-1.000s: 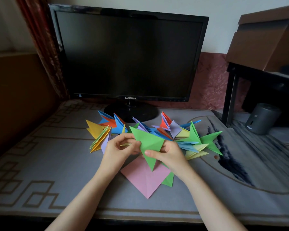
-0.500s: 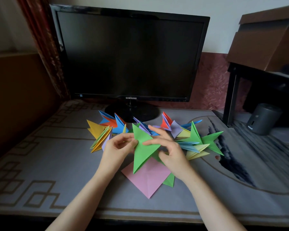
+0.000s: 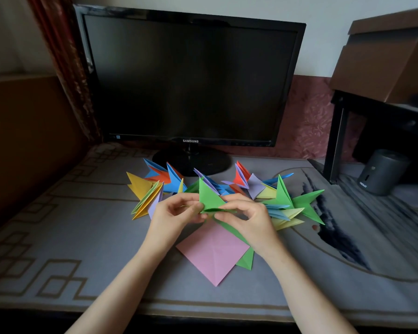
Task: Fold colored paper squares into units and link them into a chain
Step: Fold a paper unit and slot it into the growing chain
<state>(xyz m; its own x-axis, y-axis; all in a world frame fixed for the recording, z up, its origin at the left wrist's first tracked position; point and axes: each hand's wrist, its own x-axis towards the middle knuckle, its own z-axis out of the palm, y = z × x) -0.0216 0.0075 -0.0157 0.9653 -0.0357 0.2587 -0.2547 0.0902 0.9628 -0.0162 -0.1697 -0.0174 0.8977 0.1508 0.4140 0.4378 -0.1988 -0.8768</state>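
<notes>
Chain of linked multicoloured folded paper units (image 3: 140, 186) looks done across bench (image 3: 82, 237). Our left hand (image 3: 173, 216) pinches one end of green folded triangular paper unit (image 3: 209, 197), raised, unlinked; right hand (image 3: 249, 218) pinches the other; creased pink paper square (image 3: 212, 254) beneath awaits folding

Two hands (image 3: 176, 219) (image 3: 252, 221), one held green unit (image 3: 209, 197), one pink square (image 3: 212, 255), one monitor (image 3: 188, 75)

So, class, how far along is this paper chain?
Done: a row of folded coloured units, seemingly linked, lies before the monitor. In hand: the left hand and right hand pinch a green unit, mid-fold. Left: the creased pink square and a green piece under it wait on the mat, not yet joined.
</notes>
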